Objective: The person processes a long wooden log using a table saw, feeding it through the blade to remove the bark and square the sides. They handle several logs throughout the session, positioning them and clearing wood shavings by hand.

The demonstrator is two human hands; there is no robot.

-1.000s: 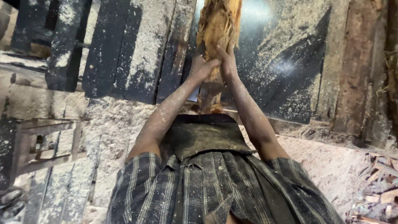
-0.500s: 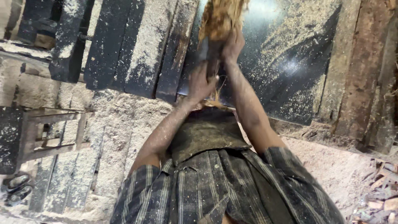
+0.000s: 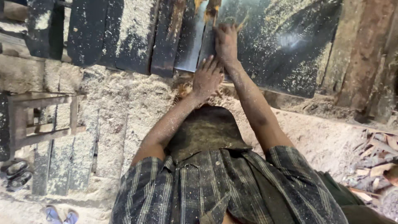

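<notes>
A rough brown wooden piece (image 3: 212,9) lies on a dark, sawdust-strewn machine table (image 3: 290,45), mostly cut off by the top edge of the view. My right hand (image 3: 226,41) is stretched forward and pressed onto its near end. My left hand (image 3: 207,76) sits just behind it at the table's near edge, fingers spread and resting flat; whether it touches the wood is unclear. Both forearms are dusted with sawdust. A dark apron (image 3: 203,132) and checked shirt fill the bottom of the view.
Dark planks (image 3: 128,33) lean at the upper left. A wooden stool (image 3: 41,116) stands at the left, with sandals (image 3: 16,174) and blue slippers (image 3: 60,215) below it. Wood scraps (image 3: 377,161) lie at the right. Sawdust covers the floor (image 3: 137,108).
The wooden piece has slid forward, away from me, and mostly left the view. My right hand followed it; my left hand let go and now rests behind.
</notes>
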